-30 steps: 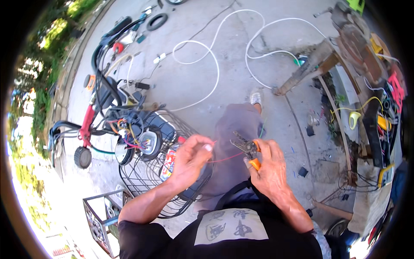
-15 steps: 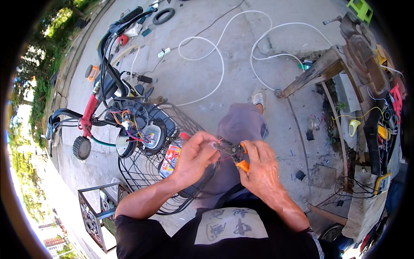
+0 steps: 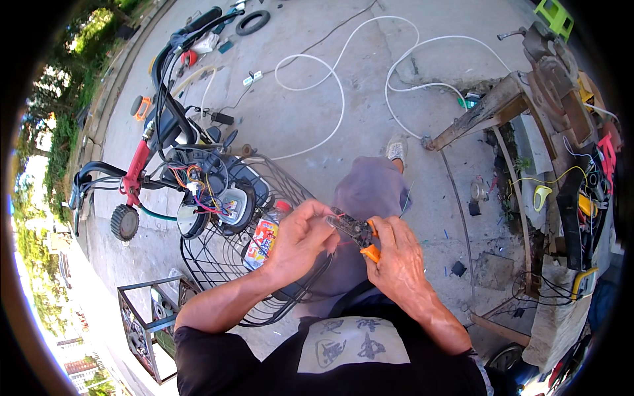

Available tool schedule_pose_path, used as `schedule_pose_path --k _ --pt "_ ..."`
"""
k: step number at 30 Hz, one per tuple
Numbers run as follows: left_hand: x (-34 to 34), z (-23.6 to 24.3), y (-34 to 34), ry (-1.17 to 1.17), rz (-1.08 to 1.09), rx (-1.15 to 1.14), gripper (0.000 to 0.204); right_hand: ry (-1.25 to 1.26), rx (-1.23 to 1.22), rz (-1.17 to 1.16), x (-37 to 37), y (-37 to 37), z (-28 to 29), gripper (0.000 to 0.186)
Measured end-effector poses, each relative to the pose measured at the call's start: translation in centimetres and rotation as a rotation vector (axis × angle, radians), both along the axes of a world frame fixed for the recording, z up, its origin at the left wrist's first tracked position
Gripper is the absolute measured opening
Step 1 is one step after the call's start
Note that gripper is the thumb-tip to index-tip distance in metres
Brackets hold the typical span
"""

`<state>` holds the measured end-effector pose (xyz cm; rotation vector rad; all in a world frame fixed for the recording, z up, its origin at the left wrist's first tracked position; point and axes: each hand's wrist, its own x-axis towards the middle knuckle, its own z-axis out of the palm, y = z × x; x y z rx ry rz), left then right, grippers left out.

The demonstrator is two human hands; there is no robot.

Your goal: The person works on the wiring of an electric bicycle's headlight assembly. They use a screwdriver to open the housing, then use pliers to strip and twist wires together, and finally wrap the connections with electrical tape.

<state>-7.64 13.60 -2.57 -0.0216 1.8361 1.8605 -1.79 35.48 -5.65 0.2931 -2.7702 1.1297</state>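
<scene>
My right hand [image 3: 400,254] is closed round the orange handles of a pair of wire strippers [image 3: 354,231], whose dark jaws point up and left. My left hand [image 3: 300,239] pinches a thin red wire [image 3: 339,214] close by those jaws; its fingertips almost touch the tool. Whether the jaws bite on the wire is too small to tell. Left of my left hand lies a bottle with a red cap and a colourful label [image 3: 264,241], in a black wire basket [image 3: 198,264]. Beyond it, an opened headlight housing [image 3: 234,206] shows bundles of coloured wires [image 3: 195,187].
Handlebars with a red clamp [image 3: 137,168] rise at the left. A white hose [image 3: 341,99] loops over the concrete. To the right stands a rusty bench with a vise [image 3: 551,79], tools beside it. A metal frame box [image 3: 155,323] sits lower left; a tyre [image 3: 252,23] lies far off.
Both hands stay nearly in place, with the strippers still at the wire. The view has shifted very slightly.
</scene>
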Motion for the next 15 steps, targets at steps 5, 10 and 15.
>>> schedule_pose_path --k 5,10,15 --pt "0.01 0.19 0.03 -0.017 0.002 0.006 0.007 0.0 -0.005 0.0 -0.03 0.02 0.01 0.067" --pt "0.09 0.26 0.18 -0.032 0.022 0.052 0.011 -0.011 -0.015 -0.008 -0.01 -0.02 -0.02 0.067" --pt "0.2 0.18 0.17 -0.035 0.031 0.077 0.015 -0.011 -0.023 -0.009 -0.06 0.01 0.13 0.066"
